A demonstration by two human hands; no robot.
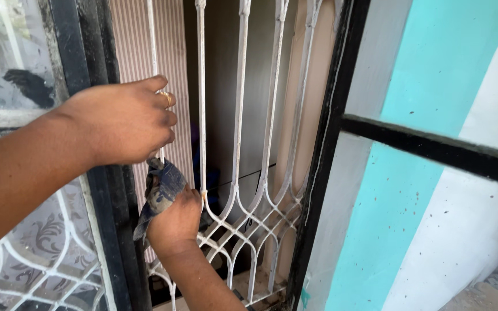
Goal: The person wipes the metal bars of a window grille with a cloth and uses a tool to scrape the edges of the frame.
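At centre left of the frame the left hand [123, 122], a gold ring on one finger, is closed around a thin bar of the white-painted curved metal window grille [238, 173], while just below it the right hand [175, 220] clutches a crumpled dark blue-grey cloth [159, 194] pressed against the same bar. The paint looks chipped and rusty in spots, so I judge the cloth could snag on a rough flake or at the pointed joints low in the grille and be tugged loose. Fingers squeezed between the narrow bars risk scrapes. The black metal window frame [324, 150] at centre stands close enough for knuckles to knock it.
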